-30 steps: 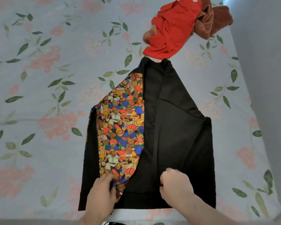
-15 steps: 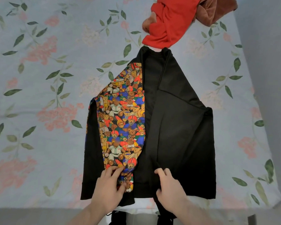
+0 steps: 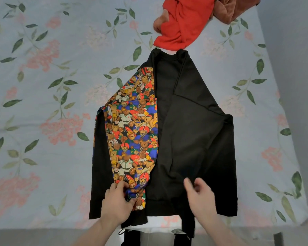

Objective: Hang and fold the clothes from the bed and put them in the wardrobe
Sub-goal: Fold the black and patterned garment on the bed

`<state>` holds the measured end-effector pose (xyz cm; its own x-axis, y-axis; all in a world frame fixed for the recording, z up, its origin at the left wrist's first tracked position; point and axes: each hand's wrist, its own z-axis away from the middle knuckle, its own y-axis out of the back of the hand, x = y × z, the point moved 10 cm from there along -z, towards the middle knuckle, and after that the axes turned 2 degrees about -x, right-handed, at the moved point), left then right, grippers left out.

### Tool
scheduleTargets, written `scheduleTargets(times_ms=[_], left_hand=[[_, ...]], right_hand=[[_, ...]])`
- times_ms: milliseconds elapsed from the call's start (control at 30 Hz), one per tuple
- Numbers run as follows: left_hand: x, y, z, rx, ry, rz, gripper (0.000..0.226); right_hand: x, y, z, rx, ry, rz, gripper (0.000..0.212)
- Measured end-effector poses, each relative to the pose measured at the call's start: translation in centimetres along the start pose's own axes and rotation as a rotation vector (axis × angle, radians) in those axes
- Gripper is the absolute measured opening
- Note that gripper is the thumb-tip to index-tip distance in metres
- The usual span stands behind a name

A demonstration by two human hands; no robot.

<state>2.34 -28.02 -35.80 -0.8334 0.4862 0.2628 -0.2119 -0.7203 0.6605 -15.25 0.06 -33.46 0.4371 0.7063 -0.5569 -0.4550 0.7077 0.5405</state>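
The black jacket (image 3: 194,135) lies spread flat on the flower-print bed (image 3: 43,103), collar pointing away from the person, hem right at the near edge, and the fold is only just starting. The left front panel is turned back so its teddy-bear print lining (image 3: 133,137) faces up, and the left hand (image 3: 116,201) pinches the lower corner of that lining between thumb and curled fingers, down by the hem. The right hand (image 3: 201,196) hangs just over the black cloth near the hem with its fingers loosely apart and nothing in them; whether the fingertips touch the fabric cannot be told from here. The right side already shows a diagonal crease where the sleeve seems tucked across the body, so one side looks part-folded while the left is open. At the far end of the bed, touching the collar, sits a crumpled red garment (image 3: 183,23), and beside it a brown garment (image 3: 233,9) in a heap, both untouched by the look of them. No wardrobe and no hanger are in view. By this reckoning the job is early: this jacket needs its panels closed and its length folded or hung, then the two others handled, and everything carried to the wardrobe.
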Motion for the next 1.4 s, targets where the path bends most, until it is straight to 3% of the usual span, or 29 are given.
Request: scheduleTargets(times_ms=[100, 167, 233, 300, 333, 400, 500, 567, 667, 867, 1033, 1167, 1300, 1400], left_hand=[[0.1, 0.0, -0.5, -0.036, -0.003, -0.036, 0.053], [0.5, -0.1, -0.7, -0.055, -0.004, -0.061, 0.055], [0.8, -0.1, -0.8, -0.068, -0.002, -0.087, 0.056], [1.1, -0.1, -0.9, -0.079, -0.001, -0.100, 0.058], [1.2, -0.1, -0.9, -0.087, -0.002, -0.103, 0.058], [1.2, -0.1, -1.0, -0.112, 0.000, -0.111, 0.060], [1.8, 0.6, -0.9, -0.158, 0.002, -0.198, 0.060], [3.1, 2.5, -1.3, -0.116, -0.018, -0.232, 0.056], [5.9, 6.8, -3.1, -0.005, -0.052, -0.096, 0.055], [13.0, 13.7, -10.3, 0.052, -0.136, 0.086, 0.055], [17.3, 18.3, -17.1, 0.146, -0.159, 0.051, 0.071], [19.8, 21.4, -22.4, 0.231, -0.118, 0.050, 0.074], [22.1, 22.6, -26.7, 0.244, -0.123, 0.237, 0.070], [23.6, 22.2, -29.2, 0.196, -0.144, 0.356, 0.080]], right_hand=[[-3.0, 4.2, 0.5, 0.349, 0.170, -0.102, 0.049], [-4.1, 4.9, 0.3, 0.393, 0.251, -0.016, 0.040], [-3.9, 3.4, -0.8, 0.269, 0.267, 0.179, 0.029], [-1.4, 0.3, -1.7, 0.004, 0.150, 0.430, 0.020], [-0.1, -1.0, -1.8, -0.116, 0.083, 0.515, 0.028], [0.8, -2.0, -1.7, -0.189, 0.027, 0.523, 0.038], [0.1, -1.1, -1.8, -0.062, 0.012, 0.296, 0.040], [-0.7, 0.5, -2.0, 0.075, 0.001, 0.155, 0.059], [-3.9, 2.4, -3.3, 0.212, 0.079, 0.111, 0.083], [-12.8, 2.5, -10.4, 0.115, 0.240, 0.150, 0.082], [-17.6, 1.7, -16.1, 0.036, 0.267, 0.291, 0.080], [-21.5, 2.3, -20.0, 0.089, 0.283, 0.290, 0.095], [-25.7, 2.5, -24.0, 0.119, 0.299, 0.200, 0.107], [-27.4, 1.9, -27.4, 0.068, 0.242, 0.178, 0.117]])
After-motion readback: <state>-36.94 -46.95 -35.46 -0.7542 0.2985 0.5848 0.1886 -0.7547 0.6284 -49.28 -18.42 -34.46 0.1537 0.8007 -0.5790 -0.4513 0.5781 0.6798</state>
